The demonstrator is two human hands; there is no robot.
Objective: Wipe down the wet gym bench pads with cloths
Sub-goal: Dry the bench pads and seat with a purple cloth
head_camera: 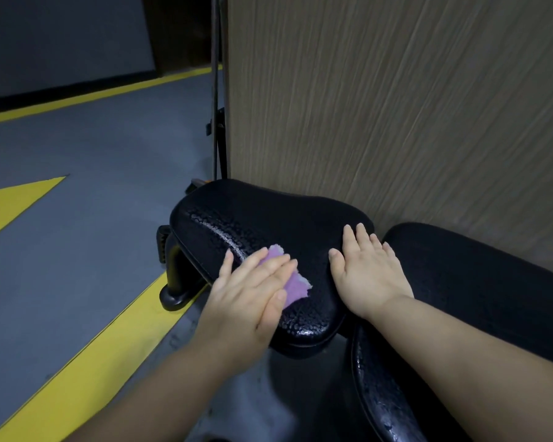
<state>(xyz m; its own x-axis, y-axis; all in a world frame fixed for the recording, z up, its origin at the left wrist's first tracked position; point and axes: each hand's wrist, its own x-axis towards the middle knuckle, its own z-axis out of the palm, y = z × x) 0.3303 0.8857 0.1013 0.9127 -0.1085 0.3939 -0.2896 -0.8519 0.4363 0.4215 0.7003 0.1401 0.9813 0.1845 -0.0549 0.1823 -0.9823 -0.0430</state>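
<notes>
A black seat pad (256, 218) of a gym bench lies in front of me, beaded with water drops. My left hand (253, 291) presses flat on a purple cloth (292, 287) at the pad's near left edge; most of the cloth is hidden under the fingers. My right hand (367, 272) rests flat and bare on the pad's right side, fingers spread. A second black pad (479, 282), longer and also wet along its near edge, runs off to the right under my right forearm.
A wood-grain wall panel (396, 106) rises directly behind the pads. The bench's black foot (174, 295) stands on the grey floor (93, 170) with yellow stripes (87, 371). A thin black stand (219, 138) leans by the panel's left edge.
</notes>
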